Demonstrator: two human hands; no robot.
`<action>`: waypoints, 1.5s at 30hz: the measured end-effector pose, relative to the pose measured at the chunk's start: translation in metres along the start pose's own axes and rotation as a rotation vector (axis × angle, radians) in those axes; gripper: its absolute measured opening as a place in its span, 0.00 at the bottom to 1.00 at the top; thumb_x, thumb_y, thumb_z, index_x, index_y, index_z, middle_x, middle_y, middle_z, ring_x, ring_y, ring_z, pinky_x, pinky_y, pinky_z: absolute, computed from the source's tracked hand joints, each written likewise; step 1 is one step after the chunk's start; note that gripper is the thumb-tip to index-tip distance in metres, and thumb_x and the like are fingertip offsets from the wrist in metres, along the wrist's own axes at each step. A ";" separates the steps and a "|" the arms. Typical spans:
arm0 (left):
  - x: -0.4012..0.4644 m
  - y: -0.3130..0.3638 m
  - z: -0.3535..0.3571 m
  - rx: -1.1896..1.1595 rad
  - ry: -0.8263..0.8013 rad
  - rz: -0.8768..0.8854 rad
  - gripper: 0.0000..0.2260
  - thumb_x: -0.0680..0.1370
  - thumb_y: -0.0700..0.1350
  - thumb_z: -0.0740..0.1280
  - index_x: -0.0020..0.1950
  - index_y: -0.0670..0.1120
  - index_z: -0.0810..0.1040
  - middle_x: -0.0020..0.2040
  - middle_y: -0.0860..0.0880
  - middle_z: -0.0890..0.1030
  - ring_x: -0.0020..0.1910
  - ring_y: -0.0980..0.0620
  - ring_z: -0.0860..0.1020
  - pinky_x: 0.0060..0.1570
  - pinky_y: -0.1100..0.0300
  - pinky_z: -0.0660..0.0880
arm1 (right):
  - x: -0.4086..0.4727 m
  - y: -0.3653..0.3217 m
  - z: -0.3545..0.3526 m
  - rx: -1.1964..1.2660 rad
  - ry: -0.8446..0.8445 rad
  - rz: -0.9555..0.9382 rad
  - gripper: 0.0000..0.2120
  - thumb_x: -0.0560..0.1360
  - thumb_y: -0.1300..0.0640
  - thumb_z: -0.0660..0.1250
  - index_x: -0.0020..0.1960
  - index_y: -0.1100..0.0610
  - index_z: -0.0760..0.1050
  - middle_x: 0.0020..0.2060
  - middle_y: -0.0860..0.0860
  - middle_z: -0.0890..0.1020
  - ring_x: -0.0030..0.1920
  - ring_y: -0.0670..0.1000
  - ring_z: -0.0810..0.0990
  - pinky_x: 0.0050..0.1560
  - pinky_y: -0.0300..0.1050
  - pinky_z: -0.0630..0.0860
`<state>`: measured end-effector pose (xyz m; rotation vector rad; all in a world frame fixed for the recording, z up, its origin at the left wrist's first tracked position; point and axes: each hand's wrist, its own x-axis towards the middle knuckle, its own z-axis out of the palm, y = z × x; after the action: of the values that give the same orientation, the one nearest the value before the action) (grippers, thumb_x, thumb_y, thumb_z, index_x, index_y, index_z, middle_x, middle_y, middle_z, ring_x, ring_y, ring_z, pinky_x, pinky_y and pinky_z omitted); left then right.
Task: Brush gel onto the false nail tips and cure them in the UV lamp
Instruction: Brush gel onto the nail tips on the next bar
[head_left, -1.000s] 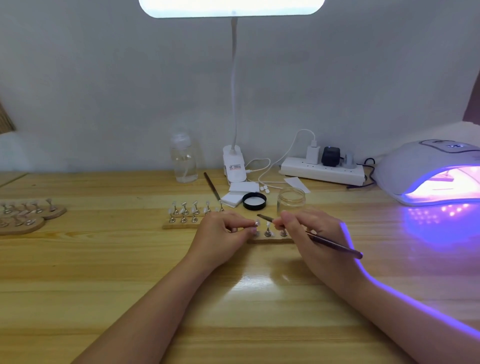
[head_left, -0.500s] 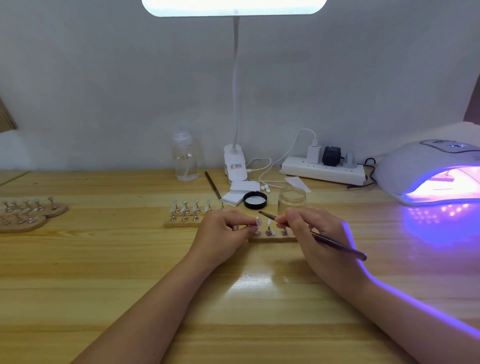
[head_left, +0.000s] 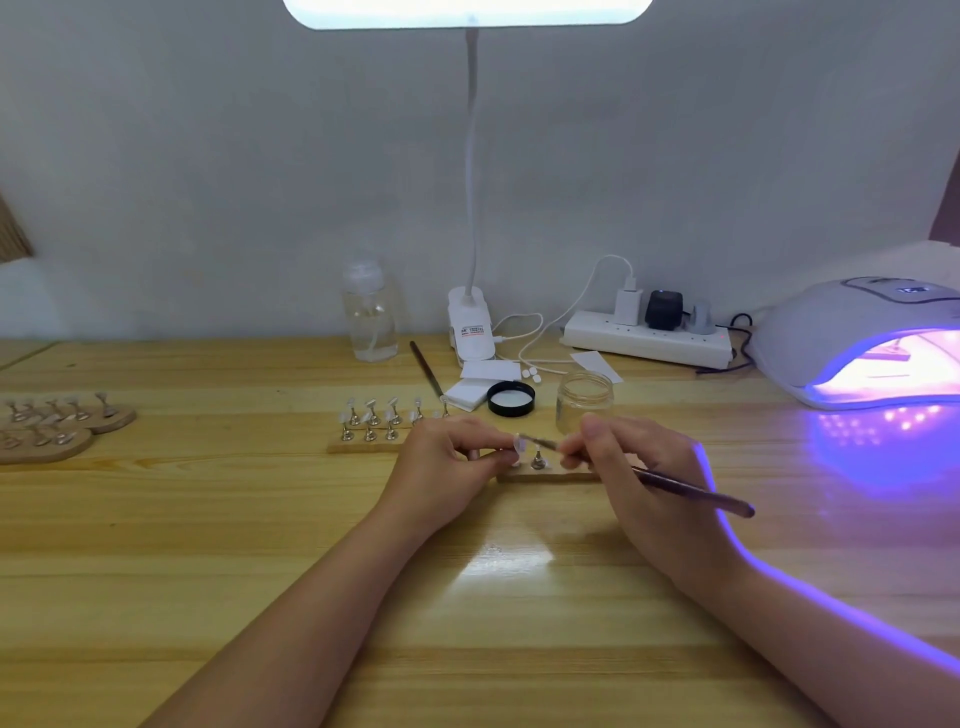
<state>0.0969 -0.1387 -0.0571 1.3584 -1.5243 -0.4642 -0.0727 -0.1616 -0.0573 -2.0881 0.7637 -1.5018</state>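
My left hand (head_left: 447, 462) pinches a small metal nail stand with a clear false nail tip (head_left: 518, 443) on top, just above a wooden strip (head_left: 550, 475). My right hand (head_left: 639, 467) grips a thin dark brush (head_left: 691, 488) like a pen, its bristle end touching that tip. One other stand (head_left: 538, 460) sits on the strip between my hands. An open glass gel jar (head_left: 584, 397) stands just behind, its black lid (head_left: 511, 398) to the left. The UV lamp (head_left: 862, 343) glows purple at the right, with a strip inside.
Another wooden strip with several nail stands (head_left: 371, 423) lies left of my hands. Two round wooden holders (head_left: 57, 423) sit at the far left. A clear bottle (head_left: 370, 317), desk lamp base (head_left: 470, 332), power strip (head_left: 647, 340), a second brush (head_left: 426, 371) and white pads (head_left: 480, 382) line the back.
My left hand has lifted the stand with the nail tip slightly off the strip. The brush tip has moved left onto the nail tip.
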 end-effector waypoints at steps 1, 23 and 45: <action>0.000 0.000 0.000 0.002 0.001 -0.002 0.10 0.68 0.35 0.73 0.46 0.46 0.83 0.36 0.55 0.80 0.34 0.55 0.69 0.35 0.71 0.65 | 0.001 -0.001 0.000 -0.039 -0.007 -0.014 0.13 0.74 0.44 0.57 0.38 0.44 0.78 0.33 0.40 0.81 0.40 0.40 0.80 0.43 0.35 0.74; -0.001 0.001 0.000 0.065 0.030 -0.037 0.08 0.69 0.36 0.72 0.44 0.48 0.84 0.36 0.57 0.78 0.32 0.63 0.70 0.33 0.75 0.65 | -0.002 0.001 0.000 0.014 -0.015 0.007 0.16 0.74 0.44 0.57 0.35 0.47 0.79 0.29 0.43 0.81 0.33 0.41 0.80 0.39 0.36 0.75; 0.000 0.001 0.000 0.065 0.020 -0.031 0.08 0.70 0.35 0.72 0.45 0.47 0.83 0.36 0.55 0.78 0.32 0.59 0.69 0.33 0.75 0.65 | -0.001 0.003 0.000 -0.065 -0.036 -0.017 0.15 0.75 0.46 0.61 0.39 0.52 0.82 0.31 0.41 0.82 0.37 0.39 0.80 0.40 0.34 0.73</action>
<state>0.0966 -0.1381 -0.0568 1.4350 -1.5151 -0.4220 -0.0737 -0.1636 -0.0598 -2.1680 0.7937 -1.4626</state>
